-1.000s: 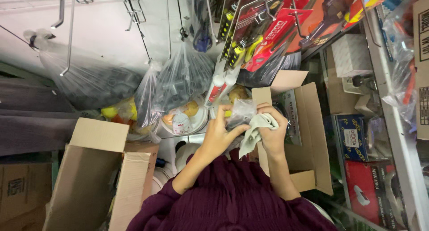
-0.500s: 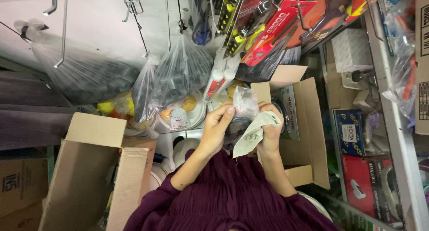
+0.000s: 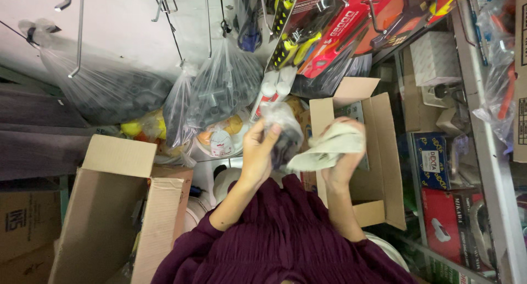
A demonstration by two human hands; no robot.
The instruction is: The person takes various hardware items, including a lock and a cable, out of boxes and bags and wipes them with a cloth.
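My left hand (image 3: 257,155) grips a small clear plastic bag (image 3: 282,131) with something dark inside, held up in front of me. My right hand (image 3: 343,162) clutches a pale grey-green cloth (image 3: 328,148), which drapes from the hand toward the bag and touches it. Both hands hover over the left flap of an open cardboard box (image 3: 384,169) on the right. My dark purple sleeves (image 3: 274,245) fill the bottom of the view.
A second open cardboard box (image 3: 118,207) stands at lower left. Clear bags of dark parts (image 3: 222,89) hang from hooks above. Packaged tools (image 3: 329,31) hang at the top. Shelves (image 3: 466,152) with boxes line the right side.
My left hand has lifted the plastic bag slightly and turned it. My right hand has moved right with the cloth, spreading it out over the box.
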